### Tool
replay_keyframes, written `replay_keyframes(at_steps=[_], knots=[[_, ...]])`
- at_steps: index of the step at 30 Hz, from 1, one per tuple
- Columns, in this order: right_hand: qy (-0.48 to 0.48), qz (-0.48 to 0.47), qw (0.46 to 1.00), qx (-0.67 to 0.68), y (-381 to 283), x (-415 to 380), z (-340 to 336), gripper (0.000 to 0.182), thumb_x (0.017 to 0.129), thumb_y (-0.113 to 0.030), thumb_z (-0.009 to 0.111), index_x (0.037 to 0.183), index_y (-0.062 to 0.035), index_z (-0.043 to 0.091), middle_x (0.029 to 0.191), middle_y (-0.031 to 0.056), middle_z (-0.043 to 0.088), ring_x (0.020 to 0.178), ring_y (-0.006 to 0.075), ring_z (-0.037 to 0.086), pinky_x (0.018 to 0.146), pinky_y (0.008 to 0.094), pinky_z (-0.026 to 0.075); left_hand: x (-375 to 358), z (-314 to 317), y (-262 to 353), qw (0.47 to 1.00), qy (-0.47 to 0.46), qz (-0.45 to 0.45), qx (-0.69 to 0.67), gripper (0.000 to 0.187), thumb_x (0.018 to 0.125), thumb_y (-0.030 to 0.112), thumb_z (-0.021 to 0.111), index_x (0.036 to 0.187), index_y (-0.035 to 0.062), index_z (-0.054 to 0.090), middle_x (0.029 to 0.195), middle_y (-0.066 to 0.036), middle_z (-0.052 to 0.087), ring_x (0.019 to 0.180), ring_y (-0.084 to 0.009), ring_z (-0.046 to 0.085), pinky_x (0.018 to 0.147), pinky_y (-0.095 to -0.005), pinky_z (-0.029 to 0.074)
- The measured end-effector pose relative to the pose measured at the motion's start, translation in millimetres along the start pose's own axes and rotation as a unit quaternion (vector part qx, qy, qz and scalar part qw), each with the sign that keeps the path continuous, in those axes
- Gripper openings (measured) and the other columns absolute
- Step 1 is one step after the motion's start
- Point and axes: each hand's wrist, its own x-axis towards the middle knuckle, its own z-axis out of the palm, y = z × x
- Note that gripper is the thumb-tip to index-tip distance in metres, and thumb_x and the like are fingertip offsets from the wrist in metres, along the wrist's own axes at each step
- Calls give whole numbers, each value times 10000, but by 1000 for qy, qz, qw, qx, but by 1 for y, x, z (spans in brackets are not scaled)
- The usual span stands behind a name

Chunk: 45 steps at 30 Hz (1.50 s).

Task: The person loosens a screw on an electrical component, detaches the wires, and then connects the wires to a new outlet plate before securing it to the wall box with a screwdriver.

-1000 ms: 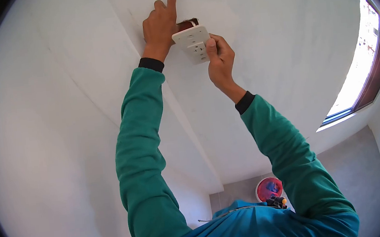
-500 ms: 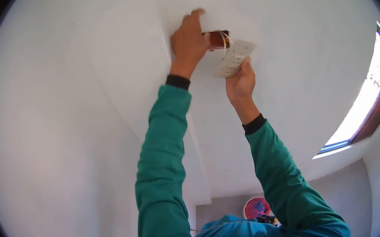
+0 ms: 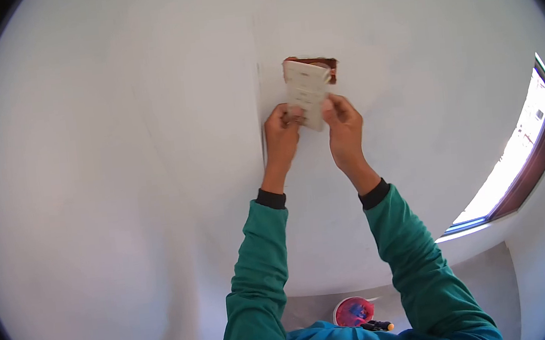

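Both hands grip a white socket faceplate (image 3: 308, 93), a long rectangular plate with slots that hangs tilted in front of the wall. My left hand (image 3: 281, 132) is closed on its lower left edge, thumb over the front. On the lower right edge my right hand (image 3: 346, 129) is closed, thumb on the front and fingers partly hidden. Just behind the plate's upper end is a reddish-brown recessed wall box (image 3: 332, 71), partly covered by it. The white wires seen earlier are mostly hidden behind the plate now.
A white wall (image 3: 415, 135) surrounds the box, with a corner just left of it. A brown-framed window (image 3: 519, 177) lets in bright light at right. Below, a bucket (image 3: 354, 311) with red and blue contents stands on the grey floor, near a black-and-orange tool handle (image 3: 378, 325).
My left hand has come down from beside the wall box and taken hold of the faceplate. My right hand has turned the plate steeper and shifted it left, over part of the box.
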Motion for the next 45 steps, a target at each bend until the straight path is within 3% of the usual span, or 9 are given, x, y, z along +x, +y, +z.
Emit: replay_keyframes(at_steps=[3, 5, 8, 18, 25, 28, 30, 43, 45], knots=[[-58, 14, 997, -57, -14, 9, -11, 241, 954, -206, 585, 1002, 11, 679, 1018, 74, 663, 856, 133, 609, 794, 273, 484, -3, -6, 7, 986, -22, -60, -151, 116, 976, 158, 515, 869, 120, 537, 720, 80, 484, 506, -21, 296, 436, -194, 231], [-55, -189, 934, -298, -32, 25, -17, 224, 926, -125, 613, 1107, 3, 650, 1025, 93, 665, 880, 156, 632, 769, 277, 511, -2, -7, 10, 987, -29, -59, -149, 115, 979, 168, 506, 871, 142, 532, 730, 85, 481, 519, -18, 314, 444, -190, 236], [-127, -323, 865, -363, -45, 56, -23, 213, 841, -45, 684, 1050, -10, 661, 1009, 103, 664, 798, 197, 655, 684, 283, 533, 6, -6, 13, 988, -27, -38, -147, 102, 986, 212, 497, 897, 183, 538, 755, 92, 488, 559, -18, 379, 463, -185, 265], [-178, -403, 770, -462, -61, 73, -22, 101, 788, -26, 709, 883, -1, 684, 886, 90, 649, 721, 235, 656, 636, 322, 547, 8, 36, 70, 995, 69, 61, -24, 228, 981, 260, 513, 876, 58, 516, 696, 25, 505, 517, -32, 352, 433, -197, 260], [-189, -317, 805, -464, -83, 75, -27, 241, 768, -62, 727, 987, -2, 645, 1002, 101, 631, 813, 265, 653, 710, 345, 545, 11, 39, 66, 991, 94, 81, 51, 253, 948, 299, 579, 851, 66, 561, 692, 25, 513, 520, -33, 362, 441, -198, 266], [-128, -361, 741, -552, -128, 66, -28, 492, 688, -37, 767, 1156, -81, 620, 1092, 87, 638, 1007, 269, 615, 847, 362, 520, 9, 40, 65, 977, 82, 158, 119, 322, 919, 324, 625, 829, 24, 551, 692, -4, 543, 555, -43, 398, 490, -216, 333], [-200, -409, 622, -638, -145, 63, -35, 558, 648, -37, 820, 1129, -98, 544, 1295, 54, 530, 1141, 257, 545, 887, 353, 521, 1, 40, 68, 976, 65, 155, 142, 327, 915, 325, 633, 828, 20, 554, 694, -5, 549, 561, -45, 401, 505, -218, 341], [-416, -368, 477, -682, -134, 78, -13, 842, 550, -17, 881, 1302, -150, 525, 1292, 27, 566, 1261, 244, 470, 1088, 383, 388, 11, 18, 59, 937, -114, 161, 288, 289, 886, 284, 694, 883, 14, 592, 738, -33, 618, 652, -67, 528, 580, -219, 417], [-426, -318, 403, -745, -142, 75, -6, 774, 556, -7, 878, 1246, -152, 558, 1243, 23, 579, 1214, 237, 499, 1065, 374, 408, 11, 14, 62, 932, -135, 162, 296, 299, 880, 285, 697, 886, 7, 586, 756, -45, 626, 674, -87, 542, 612, -239, 434]])
